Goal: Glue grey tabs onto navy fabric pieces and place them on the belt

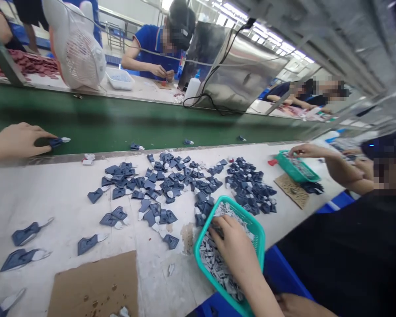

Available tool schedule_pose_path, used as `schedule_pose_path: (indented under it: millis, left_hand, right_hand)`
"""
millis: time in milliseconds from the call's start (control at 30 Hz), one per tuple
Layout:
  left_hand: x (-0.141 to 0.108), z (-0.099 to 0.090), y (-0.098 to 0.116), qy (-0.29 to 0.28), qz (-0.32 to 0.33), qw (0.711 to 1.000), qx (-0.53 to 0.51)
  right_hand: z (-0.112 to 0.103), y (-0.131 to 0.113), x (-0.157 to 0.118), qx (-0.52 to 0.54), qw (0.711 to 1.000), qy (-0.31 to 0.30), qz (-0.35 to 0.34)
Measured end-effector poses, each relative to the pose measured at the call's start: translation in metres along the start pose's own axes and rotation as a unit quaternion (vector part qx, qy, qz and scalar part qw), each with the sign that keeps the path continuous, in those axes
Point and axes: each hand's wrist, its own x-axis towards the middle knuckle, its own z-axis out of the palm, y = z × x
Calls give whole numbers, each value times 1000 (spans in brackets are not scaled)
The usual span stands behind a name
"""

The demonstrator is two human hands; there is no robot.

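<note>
At the far left my left hand point(23, 140) pinches a dark blue flat piece with a white tip point(56, 141) between thumb and fingers, over the near edge of the green belt point(145, 125). My right hand point(232, 240) reaches into a turquoise plastic basket point(261, 240) full of small grey-white parts point(214, 264). Its fingers are curled together among these parts; what they grip is hidden. Left of the basket, many dark blue pieces point(165, 178) with white ends lie heaped on the white table point(66, 185).
A brown cardboard sheet point(95, 281) lies at the near edge. Several loose blue pieces point(24, 233) lie to its left. On the right, a co-worker's hand point(308, 150) is at another green basket point(298, 169). Across the belt stand a fan point(82, 53) and a white bottle point(193, 88).
</note>
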Motion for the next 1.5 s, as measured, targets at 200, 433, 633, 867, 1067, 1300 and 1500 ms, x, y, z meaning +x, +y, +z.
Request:
schedule_pose_path:
  millis: [200,433,633,867,1067,1300,1500]
  left_hand:
    - [20,28,-39,-96,106,976,164]
    - [-1,20,8,-119,-9,983,136]
    - [-18,13,35,-78,-40,990,114]
    - [-40,12,40,-18,-70,997,32]
    - [-51,17,50,-5,-93,994,-54]
    - [-33,35,70,-13,-102,985,-139]
    - [-18,42,91,-45,-41,988,-145]
  right_hand:
    - [-8,1,-4,-25,998,-8,-58]
    - [-5,-3,-2,-55,998,1,-20]
    - [-13,-4,5,-19,999,-44,-19]
    - [-15,0,4,10,998,-53,-44]
    - [-7,12,2,59,994,-36,-84]
    - [-1,31,12,101,981,-85,-139]
    - [1,40,19,111,979,-100,-141]
